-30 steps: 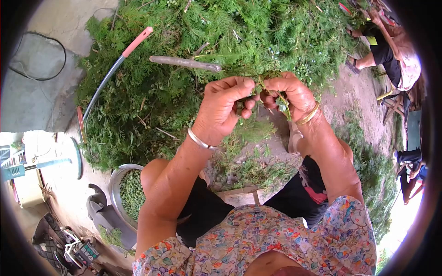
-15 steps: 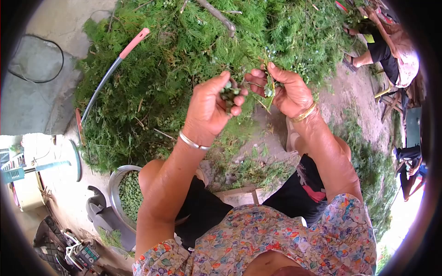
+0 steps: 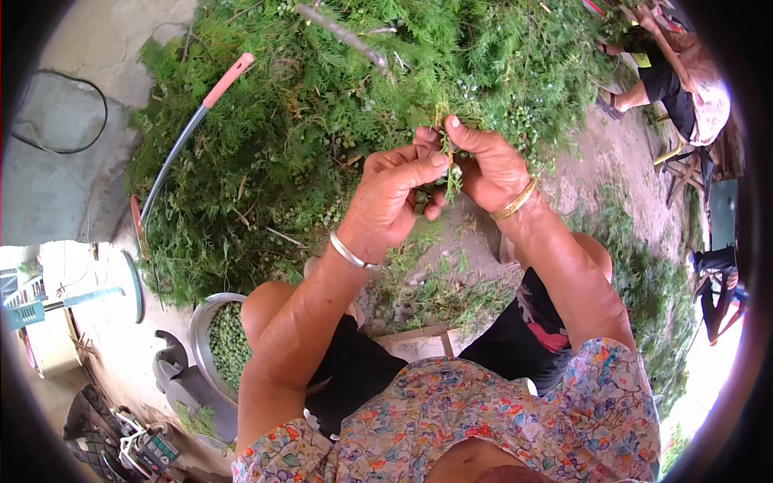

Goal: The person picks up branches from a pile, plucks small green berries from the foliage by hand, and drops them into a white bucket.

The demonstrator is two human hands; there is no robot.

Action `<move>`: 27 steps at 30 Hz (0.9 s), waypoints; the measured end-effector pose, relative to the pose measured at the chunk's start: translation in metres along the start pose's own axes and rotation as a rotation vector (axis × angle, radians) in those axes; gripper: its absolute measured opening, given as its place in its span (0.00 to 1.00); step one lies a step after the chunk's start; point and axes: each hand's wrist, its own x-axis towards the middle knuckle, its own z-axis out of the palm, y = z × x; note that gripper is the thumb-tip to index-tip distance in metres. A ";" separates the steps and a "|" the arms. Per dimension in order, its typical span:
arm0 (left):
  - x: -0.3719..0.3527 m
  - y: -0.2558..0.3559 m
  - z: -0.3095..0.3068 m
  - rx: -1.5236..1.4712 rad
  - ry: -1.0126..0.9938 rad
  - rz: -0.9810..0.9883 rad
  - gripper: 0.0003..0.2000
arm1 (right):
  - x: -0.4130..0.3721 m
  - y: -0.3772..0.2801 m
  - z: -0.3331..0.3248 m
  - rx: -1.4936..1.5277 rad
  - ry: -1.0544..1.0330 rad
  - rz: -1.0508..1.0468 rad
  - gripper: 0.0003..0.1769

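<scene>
A small green sprig [image 3: 452, 171] stands between my two hands, above the edge of a big heap of cut evergreen branches [image 3: 266, 145]. My right hand [image 3: 493, 165], with a gold-coloured bangle, pinches the sprig near its top. From the left, my left hand [image 3: 390, 193], with a silver bangle, meets it; thumb and fingers are closed at the sprig. Green berries showed in this palm a moment earlier; now the curled fingers mostly hide them. A metal basin [image 3: 201, 342] full of green berries [image 3: 229, 342] sits beside my left knee.
A saw [image 3: 181, 149] with a pink handle lies on the heap's left side. A bare branch [image 3: 342, 34] crosses its top. Another person [image 3: 680, 80] sits at the upper right. A grey plastic object [image 3: 189, 386] stands by the basin, and a round fan [image 3: 121, 286] is at far left.
My left hand has moved right and up to the sprig, and its fingers have closed there. My right hand has shifted slightly left. The view has shifted a little.
</scene>
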 end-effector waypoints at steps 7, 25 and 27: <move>0.001 -0.002 -0.006 -0.107 0.004 -0.039 0.09 | 0.000 0.000 0.001 -0.029 0.001 0.020 0.12; -0.011 -0.013 0.015 0.084 0.202 -0.049 0.09 | 0.007 0.008 -0.003 -0.066 0.196 -0.068 0.09; -0.013 -0.014 0.015 0.108 0.251 -0.029 0.11 | 0.007 0.009 -0.004 -0.087 0.185 -0.053 0.09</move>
